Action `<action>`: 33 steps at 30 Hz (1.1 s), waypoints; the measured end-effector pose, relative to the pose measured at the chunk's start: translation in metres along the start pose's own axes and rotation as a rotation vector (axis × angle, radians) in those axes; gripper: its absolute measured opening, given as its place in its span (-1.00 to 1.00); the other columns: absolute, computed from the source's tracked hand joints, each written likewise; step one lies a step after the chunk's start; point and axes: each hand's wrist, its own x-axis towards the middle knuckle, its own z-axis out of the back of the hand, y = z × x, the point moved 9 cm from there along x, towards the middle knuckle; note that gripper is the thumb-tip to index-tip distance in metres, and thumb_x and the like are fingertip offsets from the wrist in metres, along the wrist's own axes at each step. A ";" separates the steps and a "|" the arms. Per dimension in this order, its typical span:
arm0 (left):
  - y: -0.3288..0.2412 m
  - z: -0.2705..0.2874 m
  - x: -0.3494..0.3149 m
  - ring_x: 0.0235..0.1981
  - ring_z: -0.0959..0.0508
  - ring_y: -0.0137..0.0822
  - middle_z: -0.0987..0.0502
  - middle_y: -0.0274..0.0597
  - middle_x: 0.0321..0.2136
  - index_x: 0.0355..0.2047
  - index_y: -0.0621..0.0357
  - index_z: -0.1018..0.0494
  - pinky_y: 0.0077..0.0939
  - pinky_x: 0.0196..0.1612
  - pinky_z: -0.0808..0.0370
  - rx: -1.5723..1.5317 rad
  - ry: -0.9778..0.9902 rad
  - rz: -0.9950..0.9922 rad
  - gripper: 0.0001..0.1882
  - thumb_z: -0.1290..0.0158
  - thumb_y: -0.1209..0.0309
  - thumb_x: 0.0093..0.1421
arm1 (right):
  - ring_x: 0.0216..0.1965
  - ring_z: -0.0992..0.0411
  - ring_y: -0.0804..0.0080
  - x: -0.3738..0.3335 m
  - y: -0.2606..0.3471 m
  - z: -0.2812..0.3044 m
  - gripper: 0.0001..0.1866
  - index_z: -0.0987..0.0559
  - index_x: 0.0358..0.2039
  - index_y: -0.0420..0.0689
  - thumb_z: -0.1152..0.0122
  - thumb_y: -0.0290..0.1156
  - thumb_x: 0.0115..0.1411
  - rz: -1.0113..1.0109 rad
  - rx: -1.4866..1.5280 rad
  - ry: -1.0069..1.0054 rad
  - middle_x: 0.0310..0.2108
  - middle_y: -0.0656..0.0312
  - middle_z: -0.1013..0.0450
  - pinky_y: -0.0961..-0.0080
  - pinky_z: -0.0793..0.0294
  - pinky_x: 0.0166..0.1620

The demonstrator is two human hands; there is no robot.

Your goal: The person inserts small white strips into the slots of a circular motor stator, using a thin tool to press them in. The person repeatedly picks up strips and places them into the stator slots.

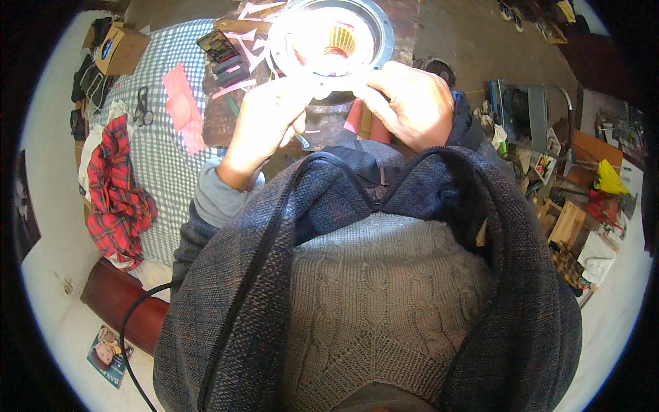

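Note:
A round metal motor stator with a wide grey rim sits at the top middle, its yellowish slotted inside partly lost in glare. At its near rim my left hand is closed, thumb and fingers pinched together. A small greyish rod end shows below that palm; whether I hold it is unclear. Opposite, my right hand is closed too, fingertips bent against the near right rim. What either pinch contains is washed out by the light. Pink paper strips lie left of the stator, and a red roll lies below it.
A dark wooden table bears the work. At left, a checked cloth carries pink paper, scissors and a red plaid shirt. A cardboard box stands far left. Clutter and a wooden crate fill the right side.

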 end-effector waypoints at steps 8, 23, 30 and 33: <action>-0.003 -0.007 -0.002 -0.74 -0.32 -0.62 -0.49 -0.36 -0.62 -0.16 0.28 -0.61 -0.69 -0.68 -0.15 0.062 -0.001 0.002 -0.78 -0.14 0.34 0.41 | -0.23 -0.62 0.03 -0.008 -0.009 -0.008 -0.76 -0.70 -0.16 -0.15 -0.23 -0.26 0.37 -0.059 0.014 0.060 -0.25 0.03 -0.61 0.27 -0.61 -0.13; -0.004 -0.003 -0.001 -0.76 -0.29 -0.63 -0.48 -0.38 -0.63 -0.16 0.29 -0.58 -0.69 -0.69 -0.14 0.088 -0.032 -0.045 -0.77 -0.09 0.34 0.44 | -0.24 -0.62 -0.02 -0.007 -0.011 -0.016 -0.76 -0.69 -0.16 -0.18 -0.23 -0.27 0.37 -0.098 0.116 0.055 -0.24 -0.03 -0.62 0.23 -0.61 -0.13; -0.001 0.000 0.005 -0.75 -0.29 -0.65 -0.47 -0.41 -0.63 -0.17 0.26 -0.61 -0.69 -0.69 -0.14 0.103 -0.025 -0.046 -0.77 -0.07 0.33 0.45 | -0.24 -0.63 -0.01 -0.007 -0.021 -0.025 -0.73 -0.68 -0.08 -0.21 -0.21 -0.28 0.39 -0.168 0.123 0.132 -0.24 -0.07 -0.64 0.26 -0.62 -0.13; -0.002 -0.001 0.006 -0.75 -0.29 -0.66 -0.47 -0.42 -0.63 -0.12 0.26 -0.61 -0.70 -0.69 -0.14 0.083 -0.015 -0.053 -0.76 -0.07 0.33 0.45 | -0.26 -0.64 0.00 -0.005 -0.019 -0.026 -0.72 -0.67 -0.04 -0.21 -0.19 -0.28 0.41 -0.125 0.114 0.118 -0.24 -0.06 -0.64 0.26 -0.63 -0.13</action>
